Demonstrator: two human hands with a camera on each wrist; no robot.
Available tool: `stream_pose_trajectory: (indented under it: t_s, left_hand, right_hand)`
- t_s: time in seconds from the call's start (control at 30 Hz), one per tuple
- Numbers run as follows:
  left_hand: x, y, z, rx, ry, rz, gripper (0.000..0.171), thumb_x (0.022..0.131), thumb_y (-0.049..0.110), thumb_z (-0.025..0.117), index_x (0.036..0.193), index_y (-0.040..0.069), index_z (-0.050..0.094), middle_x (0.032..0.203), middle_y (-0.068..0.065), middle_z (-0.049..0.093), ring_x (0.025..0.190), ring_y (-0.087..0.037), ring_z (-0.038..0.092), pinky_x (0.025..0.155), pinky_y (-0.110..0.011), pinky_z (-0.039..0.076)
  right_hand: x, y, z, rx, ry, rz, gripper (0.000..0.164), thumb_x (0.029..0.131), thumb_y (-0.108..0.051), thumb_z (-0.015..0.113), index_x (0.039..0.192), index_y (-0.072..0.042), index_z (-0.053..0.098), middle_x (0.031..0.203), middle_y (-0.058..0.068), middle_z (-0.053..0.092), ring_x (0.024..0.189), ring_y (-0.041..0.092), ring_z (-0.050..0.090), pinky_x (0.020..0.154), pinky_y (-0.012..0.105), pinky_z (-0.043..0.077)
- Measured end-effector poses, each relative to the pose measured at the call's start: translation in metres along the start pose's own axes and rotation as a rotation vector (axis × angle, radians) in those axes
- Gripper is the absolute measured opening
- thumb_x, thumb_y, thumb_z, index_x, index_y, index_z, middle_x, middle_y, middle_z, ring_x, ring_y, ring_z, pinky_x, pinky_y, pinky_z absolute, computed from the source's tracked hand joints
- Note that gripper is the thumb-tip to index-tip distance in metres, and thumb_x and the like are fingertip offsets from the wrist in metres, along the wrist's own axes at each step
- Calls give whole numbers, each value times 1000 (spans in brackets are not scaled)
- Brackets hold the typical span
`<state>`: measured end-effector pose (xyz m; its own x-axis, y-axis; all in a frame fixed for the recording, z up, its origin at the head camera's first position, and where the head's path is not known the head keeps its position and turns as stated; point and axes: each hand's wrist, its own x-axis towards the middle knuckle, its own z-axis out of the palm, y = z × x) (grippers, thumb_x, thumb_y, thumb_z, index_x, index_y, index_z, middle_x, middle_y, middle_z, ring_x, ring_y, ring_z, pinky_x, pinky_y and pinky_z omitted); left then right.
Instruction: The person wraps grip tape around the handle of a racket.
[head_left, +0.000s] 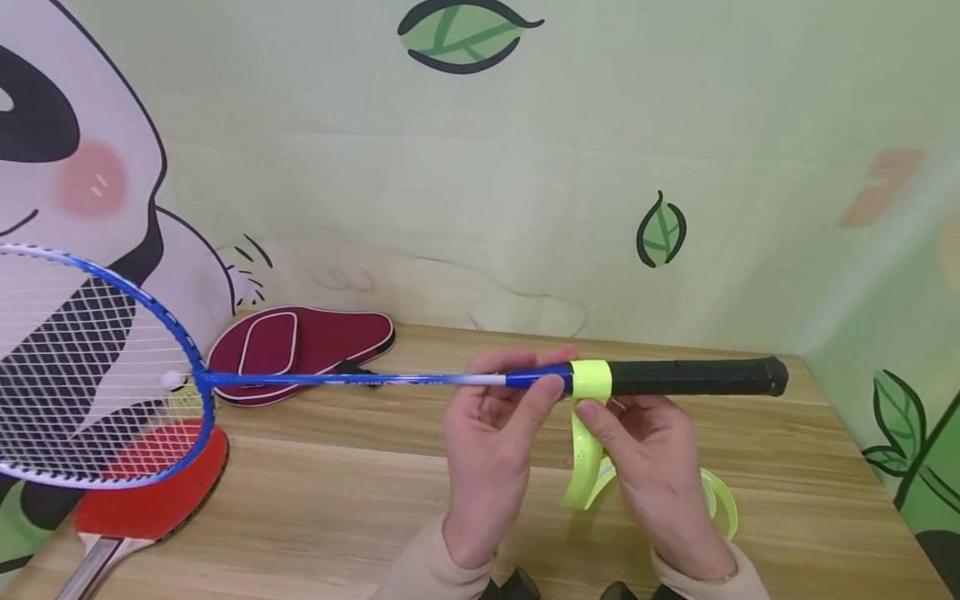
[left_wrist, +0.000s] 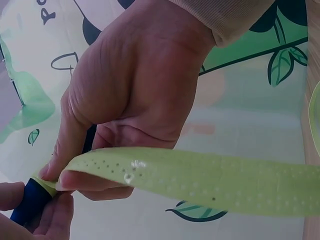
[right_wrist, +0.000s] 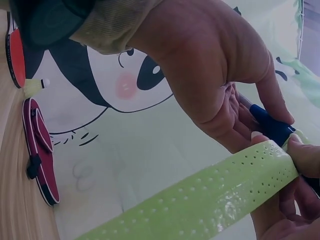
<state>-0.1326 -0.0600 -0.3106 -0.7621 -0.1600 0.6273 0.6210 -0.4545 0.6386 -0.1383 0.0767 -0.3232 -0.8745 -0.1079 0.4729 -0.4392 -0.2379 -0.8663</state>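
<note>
A blue and white badminton racket is held level, its strung head at the left and its black handle at the right. Yellow-green perforated grip tape circles the handle's top beside the blue cone. My left hand grips the cone, thumb in front and fingers behind. With the thumb at the tape's lower edge, my right hand pinches the tape against the handle, its other fingers partly hidden behind. The tape's loose length hangs below in a loop, broad across the left wrist view and the right wrist view.
On the wooden table lie a dark red paddle case at the back and a red table tennis paddle at the left. A shuttlecock shows through the racket strings. A printed panda wall stands behind.
</note>
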Motion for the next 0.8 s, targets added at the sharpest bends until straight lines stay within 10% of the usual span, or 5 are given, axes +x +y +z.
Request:
stream_pose_trajectory:
  t_s: [0.23, 0.57, 0.8]
  left_hand:
    - [-1, -1, 0, 6, 40, -15, 19, 92, 0, 64, 108, -3, 56, 106, -32, 66, 99, -34, 68, 85, -40, 56]
    - [-2, -2, 0, 33, 69, -42, 22, 91, 1, 66, 101, -14, 54, 98, -30, 68, 78, -19, 70, 76, -42, 58]
    - [-2, 0, 1, 25, 75, -54, 18, 91, 2, 66, 104, -8, 57, 101, -22, 70, 90, -26, 69, 83, -38, 56]
  right_hand:
    - [-1, 3, 1, -7, 2, 19, 19, 90, 9, 61, 106, -1, 62, 85, 8, 61, 65, 16, 62, 56, 45, 58]
    - [-1, 1, -2, 10, -46, -87, 43, 90, 14, 58, 132, 7, 50, 116, 13, 65, 67, 17, 62, 50, 30, 53]
    - [0, 3, 0, 115, -126, -155, 31, 92, 18, 49, 122, 10, 54, 84, 11, 64, 46, 18, 50, 30, 32, 38]
